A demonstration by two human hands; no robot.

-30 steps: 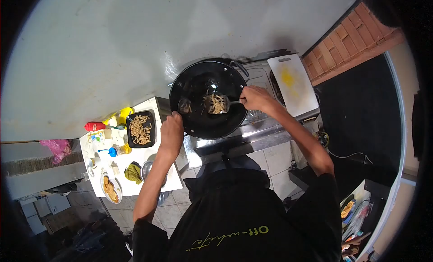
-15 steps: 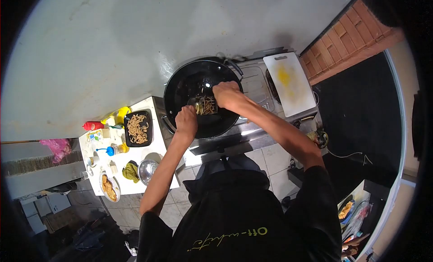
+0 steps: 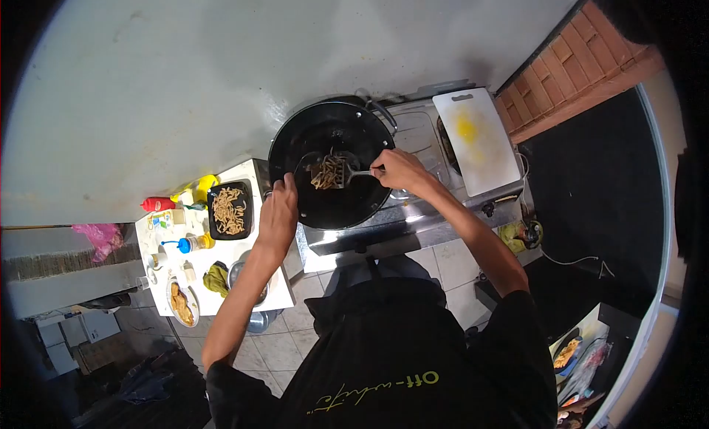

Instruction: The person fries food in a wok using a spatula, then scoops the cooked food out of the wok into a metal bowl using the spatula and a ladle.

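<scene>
In the head view, strips of brown food (image 3: 323, 172) are gathered in the middle of a large black wok (image 3: 336, 215). My right hand (image 3: 399, 168), over the wok's right side, is closed round the handle of a slotted spatula (image 3: 341, 175), whose head is against the strips. My left hand (image 3: 278, 211) is over the left rim, its fingers closed on what looks like a ladle. The round, dark ladle bowl (image 3: 305, 161) lies at the left of the strips; its handle is mostly hidden by the hand.
A white table (image 3: 251, 300) at left holds a black tray of pale strips (image 3: 229, 233), a red bottle (image 3: 156, 203), a blue-topped bottle (image 3: 193, 243), a green cloth (image 3: 216, 279) and a plate of fried pieces (image 3: 193, 311). Right of the stove lies a yellow-stained white cutting board (image 3: 484, 159).
My left hand has moved left to the wok's rim, the ladle bowl with it. My right hand has drawn right and back, showing the spatula; the strips have shifted left.
</scene>
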